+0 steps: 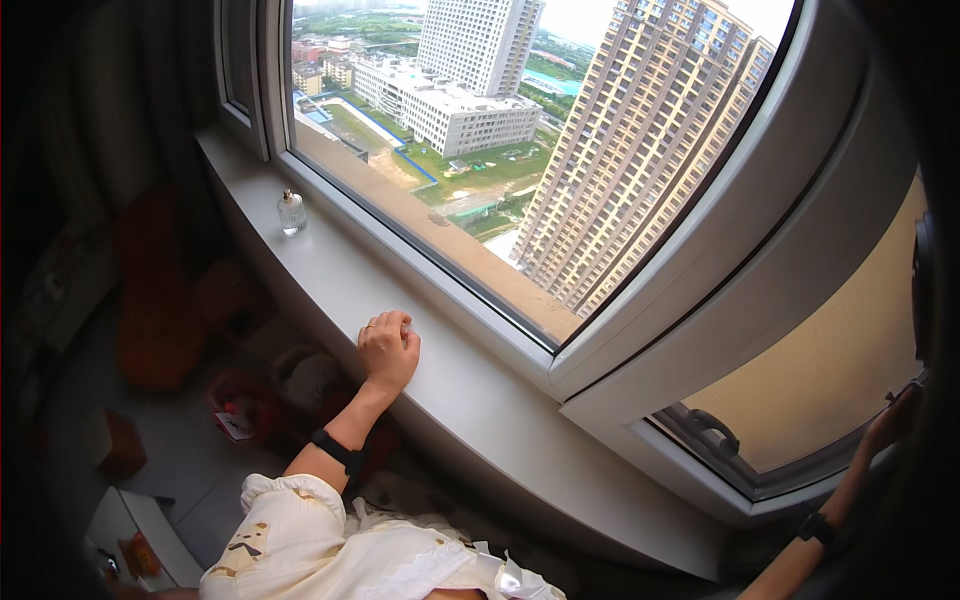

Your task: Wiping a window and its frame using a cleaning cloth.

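Observation:
My left hand [390,352], with a ring on one finger, rests curled over the white windowsill [480,401]. Between its thumb and fingers shows the edge of a small clear object [406,328], mostly hidden by the fingers. Farther left on the sill, a clear glass perfume bottle [292,214] with a metallic spray top stands upright, apart from the hand. My right hand [892,420] is raised at the far right rim, by the open window sash [817,375]. Dark shapes and shadow there hide its fingers and whatever they touch.
Beyond the window frame [442,259] lie high-rise buildings far below and opposite. A dark window handle [712,433] sits on the lower right sash. In the dim room at left are an orange-brown box [122,442] and a white cabinet [142,525] with things in it.

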The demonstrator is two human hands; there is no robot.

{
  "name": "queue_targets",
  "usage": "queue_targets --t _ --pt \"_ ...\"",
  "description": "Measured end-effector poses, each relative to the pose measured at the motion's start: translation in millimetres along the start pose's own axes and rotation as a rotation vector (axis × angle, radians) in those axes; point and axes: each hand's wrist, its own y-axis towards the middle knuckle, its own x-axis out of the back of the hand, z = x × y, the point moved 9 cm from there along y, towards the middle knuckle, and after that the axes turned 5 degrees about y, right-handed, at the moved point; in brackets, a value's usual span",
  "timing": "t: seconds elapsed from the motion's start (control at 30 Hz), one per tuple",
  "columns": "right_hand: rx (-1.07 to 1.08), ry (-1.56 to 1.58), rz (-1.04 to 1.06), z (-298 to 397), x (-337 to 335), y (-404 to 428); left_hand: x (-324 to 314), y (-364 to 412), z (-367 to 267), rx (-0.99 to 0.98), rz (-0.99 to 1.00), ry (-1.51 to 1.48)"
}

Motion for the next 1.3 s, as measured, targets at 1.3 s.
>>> queue_targets --t 1.3 --pt "0.765 -0.098 0.040 308.7 -60.0 -116.5 5.5 1.4 5.0 -0.009 -0.037 -0.076"
